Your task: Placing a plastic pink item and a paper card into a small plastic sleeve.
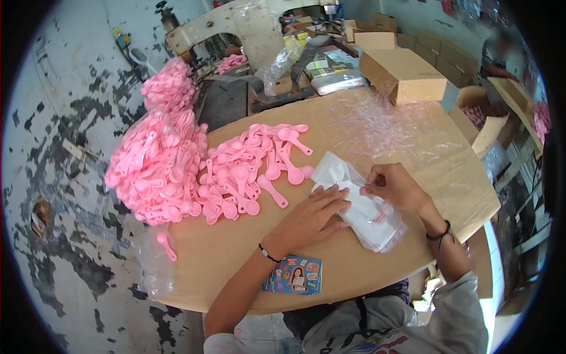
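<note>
A stack of white sheets in clear plastic bags (pixel 384 233) lies on the brown-topped table in front of me. My left hand (pixel 315 213) rests on its left edge, palm down with fingers stretched out. On the stack's right side, my right hand (pixel 394 185) is closed, thumb and fingers pinched at the plastic. Left of the stack spreads a loose pile of pink plastic measuring spoons (pixel 240 174). Below my left wrist sits a small stack of blue printed cards (pixel 303 276), partly covered by my forearm.
Large clear bags full of pink spoons (pixel 154 162) stand at the table's left. One loose spoon (pixel 166 245) lies near the left edge. Crumpled clear film (pixel 377 127) and a cardboard box (pixel 407 74) are farther back. A machine (pixel 230 29) stands behind; a person (pixel 498 56) is far right.
</note>
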Tool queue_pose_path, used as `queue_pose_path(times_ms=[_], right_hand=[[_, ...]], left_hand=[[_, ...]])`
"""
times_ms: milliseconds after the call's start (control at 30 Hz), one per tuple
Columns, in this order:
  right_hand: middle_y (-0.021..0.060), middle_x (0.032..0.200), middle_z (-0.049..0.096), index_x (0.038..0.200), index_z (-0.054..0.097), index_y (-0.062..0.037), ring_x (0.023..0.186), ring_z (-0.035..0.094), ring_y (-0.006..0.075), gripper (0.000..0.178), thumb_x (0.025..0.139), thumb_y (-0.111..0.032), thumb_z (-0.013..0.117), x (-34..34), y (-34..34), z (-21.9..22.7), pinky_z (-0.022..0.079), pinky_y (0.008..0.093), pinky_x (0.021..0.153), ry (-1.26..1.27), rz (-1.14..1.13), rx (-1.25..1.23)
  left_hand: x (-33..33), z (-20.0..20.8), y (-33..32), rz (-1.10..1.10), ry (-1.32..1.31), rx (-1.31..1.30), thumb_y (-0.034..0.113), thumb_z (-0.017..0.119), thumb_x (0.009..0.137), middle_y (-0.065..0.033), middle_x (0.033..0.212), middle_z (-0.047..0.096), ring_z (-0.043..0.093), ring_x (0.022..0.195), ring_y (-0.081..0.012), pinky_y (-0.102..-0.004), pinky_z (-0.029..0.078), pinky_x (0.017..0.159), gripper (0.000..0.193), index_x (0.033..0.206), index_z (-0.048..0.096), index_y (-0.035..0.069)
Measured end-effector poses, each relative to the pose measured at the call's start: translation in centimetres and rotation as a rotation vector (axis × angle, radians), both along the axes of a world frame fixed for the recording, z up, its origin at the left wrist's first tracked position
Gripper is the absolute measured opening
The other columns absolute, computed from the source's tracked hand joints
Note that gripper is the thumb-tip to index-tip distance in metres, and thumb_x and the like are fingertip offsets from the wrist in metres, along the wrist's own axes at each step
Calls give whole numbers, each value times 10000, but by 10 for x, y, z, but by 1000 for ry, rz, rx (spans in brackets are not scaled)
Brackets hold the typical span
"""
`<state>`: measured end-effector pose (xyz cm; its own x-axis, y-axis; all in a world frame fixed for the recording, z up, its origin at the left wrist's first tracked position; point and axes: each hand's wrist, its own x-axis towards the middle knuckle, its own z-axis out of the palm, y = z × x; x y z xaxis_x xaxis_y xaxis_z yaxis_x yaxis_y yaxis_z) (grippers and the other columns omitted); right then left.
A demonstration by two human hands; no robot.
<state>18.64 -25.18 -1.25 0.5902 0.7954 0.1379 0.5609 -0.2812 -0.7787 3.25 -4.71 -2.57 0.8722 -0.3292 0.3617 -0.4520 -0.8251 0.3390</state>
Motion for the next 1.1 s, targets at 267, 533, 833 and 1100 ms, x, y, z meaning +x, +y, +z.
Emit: queue_pose_path(times_ms=[267, 533, 833, 1100], right_hand=[[97, 589, 514, 803, 595, 91, 575, 459, 94, 274, 917, -155, 627, -9, 10, 12, 395, 287, 528, -27, -8, -136], [-15, 688, 532, 954, 684, 15, 619, 462, 52, 197, 955, -160, 594, 8, 8, 43, 372, 234, 526, -151, -241, 272], [45, 698, 577, 1063, 569, -11, 564, 480, 50, 146, 924, -44, 600, -44, 88, 72, 389, 252, 498, -128, 251, 223], [89, 984, 596, 1028, 535, -53, 929, 583, 291, 348, 832, -275, 718, -118, 101, 24, 474, 402, 774, -428, 559, 167]], left_hand=[[-2, -16, 7, -19, -122, 47, 258, 651, 874, -77, 1316, 569, 492, 1275, -267, -410, 386, 1083, 362, 1191, 621, 84], [-3, -15, 7, -51, -73, -39, 274, 637, 887, -84, 1299, 589, 514, 1253, -279, -411, 401, 1069, 342, 1153, 647, 59], [-14, -5, 3, 34, 0, -1333, 371, 540, 964, -143, 1251, 604, 551, 1210, -294, -431, 418, 1047, 472, 1272, 528, 14], [-30, 37, 88, 259, -37, -1688, 215, 484, 1007, -124, 1193, 604, 621, 1087, -221, -336, 544, 887, 354, 1281, 482, -10]])
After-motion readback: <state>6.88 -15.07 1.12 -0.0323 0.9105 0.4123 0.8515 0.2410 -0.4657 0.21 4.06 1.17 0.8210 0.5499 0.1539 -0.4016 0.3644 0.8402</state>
